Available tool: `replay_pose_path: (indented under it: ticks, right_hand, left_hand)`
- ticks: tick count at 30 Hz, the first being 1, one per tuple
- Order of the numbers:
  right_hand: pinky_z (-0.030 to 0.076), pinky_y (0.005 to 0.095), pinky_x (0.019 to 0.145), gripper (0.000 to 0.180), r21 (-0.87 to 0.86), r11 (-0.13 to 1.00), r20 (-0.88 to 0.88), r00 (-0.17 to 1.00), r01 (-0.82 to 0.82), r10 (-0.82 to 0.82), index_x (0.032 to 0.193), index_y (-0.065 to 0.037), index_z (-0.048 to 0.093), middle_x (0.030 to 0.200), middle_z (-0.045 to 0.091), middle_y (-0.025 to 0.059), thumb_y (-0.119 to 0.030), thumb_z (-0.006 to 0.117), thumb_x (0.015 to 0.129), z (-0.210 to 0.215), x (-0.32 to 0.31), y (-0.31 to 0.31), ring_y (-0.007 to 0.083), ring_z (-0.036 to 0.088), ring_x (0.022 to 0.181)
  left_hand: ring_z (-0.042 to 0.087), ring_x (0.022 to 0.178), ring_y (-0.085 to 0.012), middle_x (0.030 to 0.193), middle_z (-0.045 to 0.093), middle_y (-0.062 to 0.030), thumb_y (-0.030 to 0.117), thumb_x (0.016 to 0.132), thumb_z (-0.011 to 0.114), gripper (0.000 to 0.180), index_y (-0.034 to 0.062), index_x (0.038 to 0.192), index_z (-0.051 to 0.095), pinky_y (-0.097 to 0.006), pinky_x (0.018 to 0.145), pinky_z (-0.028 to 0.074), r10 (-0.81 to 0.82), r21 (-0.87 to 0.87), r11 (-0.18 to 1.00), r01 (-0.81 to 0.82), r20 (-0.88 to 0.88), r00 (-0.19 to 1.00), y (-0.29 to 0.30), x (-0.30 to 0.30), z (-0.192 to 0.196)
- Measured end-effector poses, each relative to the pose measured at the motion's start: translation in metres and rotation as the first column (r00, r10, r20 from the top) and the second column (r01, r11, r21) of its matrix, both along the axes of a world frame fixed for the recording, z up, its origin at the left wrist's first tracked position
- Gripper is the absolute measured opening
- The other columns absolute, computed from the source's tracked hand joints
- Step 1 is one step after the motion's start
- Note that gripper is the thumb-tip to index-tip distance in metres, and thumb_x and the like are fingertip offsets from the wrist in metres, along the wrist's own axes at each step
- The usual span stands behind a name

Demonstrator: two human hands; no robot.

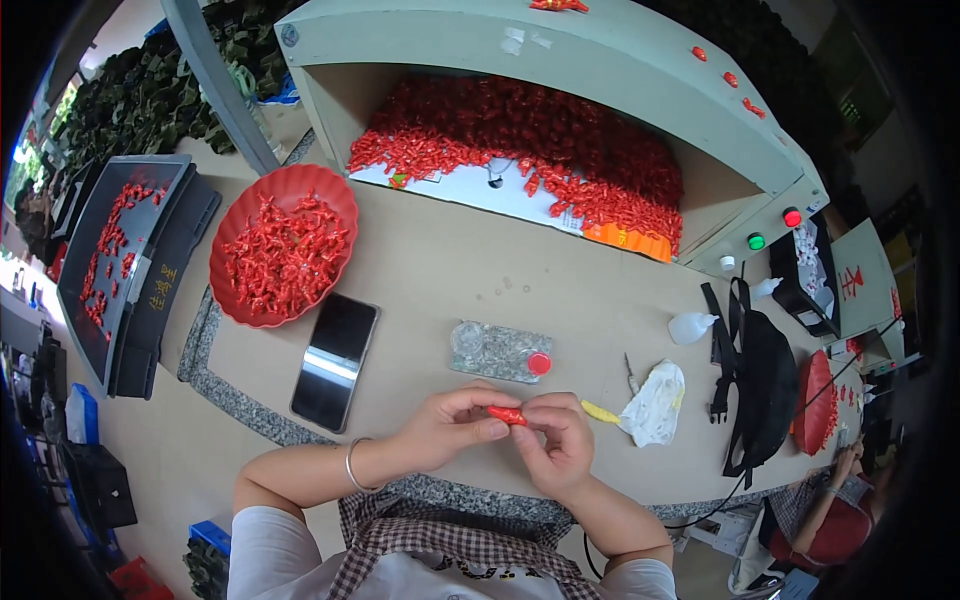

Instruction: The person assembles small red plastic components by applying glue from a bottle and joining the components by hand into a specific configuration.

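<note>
Near the front edge of the table, my two hands meet around a small glossy red piece [506, 414]. My left hand [440, 427] pinches its left end between thumb and fingers, and a bangle circles that wrist. The fingertips of my right hand [557, 440] close on the other end. Just beyond my hands lies a speckled grey slab [495, 350] with a small red round cap [539, 364] on its right end. Beside my right hand are a yellow-handled tool [600, 411] and a crumpled white cloth [655, 402].
A red scalloped bowl [350, 215] of small red pieces stands left, near a black phone [336, 362] and a grey bin [150, 290]. A pale cabinet [560, 45] heaped with red pieces spans the back. Right are a squeeze bottle [690, 328] and black bag [768, 375].
</note>
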State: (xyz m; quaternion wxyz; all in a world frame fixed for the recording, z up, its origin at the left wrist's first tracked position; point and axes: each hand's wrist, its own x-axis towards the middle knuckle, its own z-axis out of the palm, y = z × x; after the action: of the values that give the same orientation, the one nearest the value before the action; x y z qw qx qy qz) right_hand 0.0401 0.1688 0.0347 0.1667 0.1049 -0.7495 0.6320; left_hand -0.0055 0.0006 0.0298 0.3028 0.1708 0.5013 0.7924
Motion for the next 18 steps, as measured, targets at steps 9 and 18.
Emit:
replay_pose_path:
  ticks: [9,18]
  right_hand:
    - [0.046,0.0267,0.067,0.013,0.403,0.909,-0.101,0.993,0.103,-0.068,0.087,0.000,0.057,0.087,0.058,0.0110,0.003,0.060,0.075,0.042,-0.022,0.037,0.0191,0.056,0.076]
    - [0.047,0.0301,0.064,0.014,0.558,0.705,-0.156,0.890,0.438,-0.429,0.092,0.000,0.054,0.086,0.054,0.0112,0.001,0.056,0.078,0.003,-0.170,0.107,0.0210,0.057,0.070]
  left_hand:
    - [0.054,0.102,-0.0164,0.108,0.055,-0.0075,0.013,0.091,0.050,0.026,0.0034,0.115,0.050,-0.029,0.084,0.046,-0.119,0.121,0.988,0.091,0.251,0.961,-0.010,0.004,-0.016]
    - [0.057,0.098,-0.0167,0.104,0.057,-0.0075,0.012,0.091,0.048,0.025,0.0018,0.115,0.050,-0.028,0.080,0.047,-0.167,0.083,0.985,0.151,0.244,0.955,-0.010,0.000,-0.016]
